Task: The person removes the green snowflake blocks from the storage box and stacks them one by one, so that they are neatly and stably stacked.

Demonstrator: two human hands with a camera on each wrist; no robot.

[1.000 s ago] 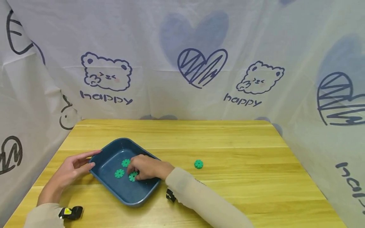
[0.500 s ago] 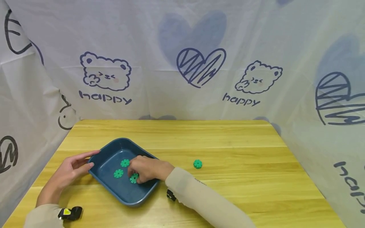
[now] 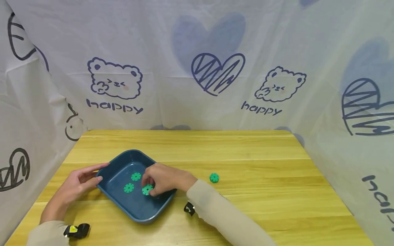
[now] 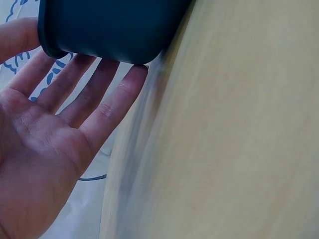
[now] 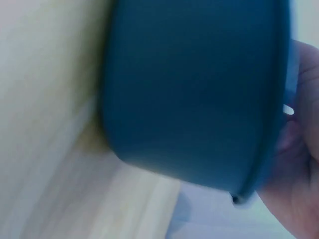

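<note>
A dark blue tray [image 3: 123, 208] stands on the wooden table. At its left corner my left hand [image 3: 72, 186] touches the outer wall with nearly straight fingers, the thumb right at the rim; the left wrist view shows the palm and outstretched fingers [image 4: 112, 109] against that wall. Inside the tray, my right hand [image 3: 163, 177] pinches a green notched interlocking disc [image 3: 147, 190] between thumb and fingers. Two similar green discs, one farther back [image 3: 136, 176] and one to the left [image 3: 129, 188], lie on the tray bottom. The tray wall [image 5: 194, 94] hides the held disc in the right wrist view.
Another green notched piece [image 3: 214, 177], thicker and seemingly stacked, lies on the table [image 3: 261, 191] right of the tray. A white printed cloth [image 3: 172, 95] hangs behind the table and along both sides.
My right hand has shifted slightly right and up in the head view, with the pinched green disc moving along. The left hand and the tray stay in place.
</note>
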